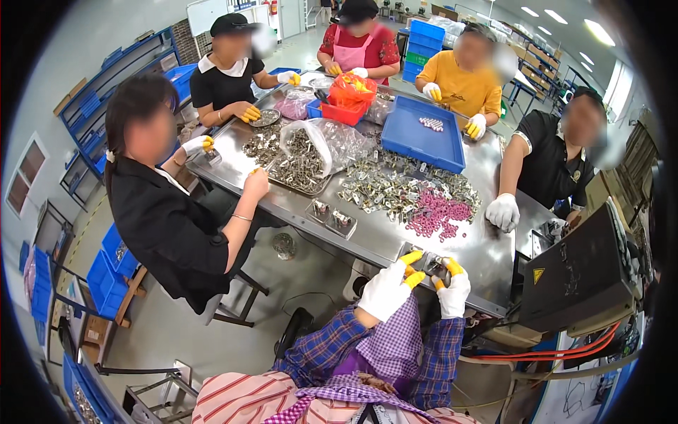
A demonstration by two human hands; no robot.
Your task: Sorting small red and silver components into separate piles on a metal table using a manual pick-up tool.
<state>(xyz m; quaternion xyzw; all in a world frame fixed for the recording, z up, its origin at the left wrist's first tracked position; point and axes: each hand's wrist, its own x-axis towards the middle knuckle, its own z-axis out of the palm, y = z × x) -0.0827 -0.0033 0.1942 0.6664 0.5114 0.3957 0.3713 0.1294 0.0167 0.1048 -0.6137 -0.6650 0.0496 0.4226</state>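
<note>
My left hand (pixel 388 288), in a white glove with yellow fingertips, is closed at the near edge of the steel table. Beside it, my right hand (pixel 453 288), gloved alike, is closed too. Between their fingertips is a small grey metal part (pixel 431 264), partly hidden by the fingers; its exact kind is too small to tell. Just beyond lie a heap of pink rings (pixel 439 212) and a spread of small metal brackets (pixel 374 187). To the left on the table sits a small metal fixture (pixel 332 219) with parts on it.
Several co-workers in gloves sit round the steel table (pixel 385 244). It also bears a blue tray (pixel 424 134), a red bin (pixel 345 109) and a metal tray heaped with parts (pixel 300 159). A dark machine box (pixel 575 272) stands close on my right, with orange hoses (pixel 565 351) below.
</note>
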